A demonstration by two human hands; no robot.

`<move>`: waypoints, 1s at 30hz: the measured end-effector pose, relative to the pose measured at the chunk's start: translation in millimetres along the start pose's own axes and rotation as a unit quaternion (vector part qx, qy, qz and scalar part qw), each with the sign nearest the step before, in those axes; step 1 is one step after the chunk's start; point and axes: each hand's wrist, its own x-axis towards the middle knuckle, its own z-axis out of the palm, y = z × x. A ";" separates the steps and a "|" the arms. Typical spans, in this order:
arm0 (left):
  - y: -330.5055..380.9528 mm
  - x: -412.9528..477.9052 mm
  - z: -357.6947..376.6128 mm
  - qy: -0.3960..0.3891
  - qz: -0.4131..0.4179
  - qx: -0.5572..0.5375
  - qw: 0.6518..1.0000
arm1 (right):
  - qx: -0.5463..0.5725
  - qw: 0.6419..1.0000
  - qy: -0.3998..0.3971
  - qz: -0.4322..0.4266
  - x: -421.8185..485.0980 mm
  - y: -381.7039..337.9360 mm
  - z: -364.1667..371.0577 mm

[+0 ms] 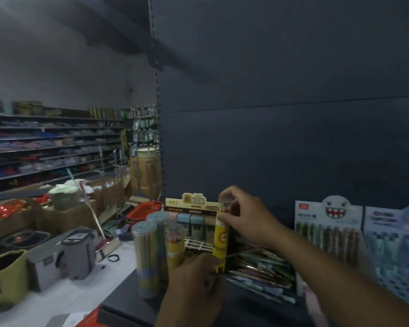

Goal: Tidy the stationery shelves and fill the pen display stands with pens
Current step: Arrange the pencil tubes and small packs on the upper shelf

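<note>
**Yellow pencil tube held upright at the stationery shelf**

Far left of the left grip point(196, 279), well apart on the floor: olive bag point(5, 277), grey bin point(79, 253), red basket point(143, 210).

Just left of that grip, standing on the dark shelf point(123, 300): two tall clear tubes point(144, 256) with grey lids, upright, one close behind the other.

Right above its knuckles is a short tube of coloured pencils point(175, 237), upright, with its foot hidden by the grip.

Left grip: back of the hand faces the camera, fingers curled at the foot of the yellow pencil tube point(221, 239). It is motion-blurred — cannot tell whether it clamps the tube or only touches it.

The yellow pencil tube is near upright and runs from the left grip up to the right grip point(243, 218). It is raised in front of a display box point(191, 208) with a gold header and a row of pastel items.

Right grip: thumb and fingers curled round the tube's top, at the clear cap end — a firm pinch.

Under the right grip's wrist, loose pens point(262, 267) lie in a heap on the shelf.

Right of the right grip stands a pen display stand point(328, 230) with a toothy cartoon face on its header and pens upright in a row. Just beyond it is a blue stand point(394, 244), too blurred to read.
</note>
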 end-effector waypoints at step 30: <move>391.0 -27.1 334.5 -0.339 0.129 -0.283 0.888 | -0.225 0.925 0.186 0.243 -327.5 162.2 -396.4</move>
